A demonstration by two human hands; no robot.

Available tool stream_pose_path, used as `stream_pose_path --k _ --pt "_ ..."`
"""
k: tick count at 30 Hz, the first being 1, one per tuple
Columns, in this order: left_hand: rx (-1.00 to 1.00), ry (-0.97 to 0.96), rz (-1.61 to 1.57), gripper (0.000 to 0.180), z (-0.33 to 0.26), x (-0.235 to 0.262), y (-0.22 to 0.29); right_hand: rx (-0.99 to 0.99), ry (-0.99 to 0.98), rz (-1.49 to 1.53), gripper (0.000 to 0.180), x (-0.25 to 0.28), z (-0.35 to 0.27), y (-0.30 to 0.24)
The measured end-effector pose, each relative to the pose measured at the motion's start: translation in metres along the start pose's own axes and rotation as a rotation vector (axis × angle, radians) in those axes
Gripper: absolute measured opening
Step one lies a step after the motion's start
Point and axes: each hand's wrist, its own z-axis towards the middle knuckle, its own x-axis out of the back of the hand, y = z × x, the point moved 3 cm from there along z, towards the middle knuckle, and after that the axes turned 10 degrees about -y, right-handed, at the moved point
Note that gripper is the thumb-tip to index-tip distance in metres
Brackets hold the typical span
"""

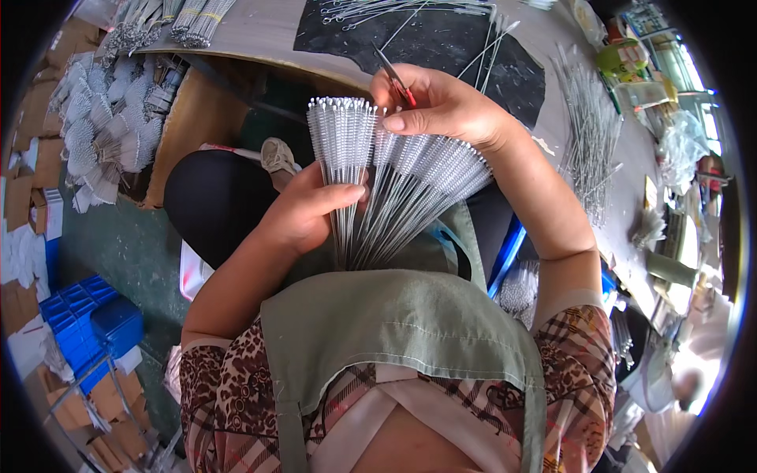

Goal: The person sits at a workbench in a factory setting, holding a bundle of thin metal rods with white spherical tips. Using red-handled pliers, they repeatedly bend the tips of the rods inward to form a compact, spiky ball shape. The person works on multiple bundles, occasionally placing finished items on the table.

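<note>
White wire brushes (394,169) fanned out (bristle tips up) in both hands

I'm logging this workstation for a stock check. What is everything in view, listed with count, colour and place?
Thin wire brushes: one fanned bundle, white bristles on grey stems, held over the lap.
Red-handled tool: one, in the right hand.
Loose wire brushes: many, grey, on the worktable at right.
Bundled brushes: a heap, white-grey, upper left.
Dark mat: one, black, on the worktable.
Blue crates: several, on the floor at lower left.
Apron: one, grey-green, worn.
Left hand: grip round the bundle's stems.
Right hand: on the bristle ends, holding the tool.
</note>
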Motion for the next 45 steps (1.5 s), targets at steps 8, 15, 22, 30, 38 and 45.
stream_pose_path --k 8,15,22,30,38,45 --pt "-0.006 0.095 0.071 0.028 0.002 -0.007 -0.001 0.018 0.029 0.09 0.028 0.002 -0.005 0.002" --pt "0.008 0.168 0.061 0.03 0.0 -0.012 0.003 0.025 0.031 0.103 0.025 0.001 -0.006 0.002" --pt "0.003 0.157 0.084 0.035 0.0 -0.012 0.002 0.049 0.026 -0.014 0.029 0.005 -0.004 0.007" --pt "0.0 0.134 0.095 0.038 0.001 -0.021 0.005 0.098 0.009 0.046 0.022 0.002 -0.005 0.005" --pt "0.011 0.123 0.081 0.038 -0.001 -0.02 0.001 0.098 0.036 0.024 0.017 -0.005 -0.011 -0.008" --pt "0.026 0.018 0.065 0.042 0.004 -0.034 0.003 -0.048 0.106 -0.084 0.039 0.01 0.0 -0.005"
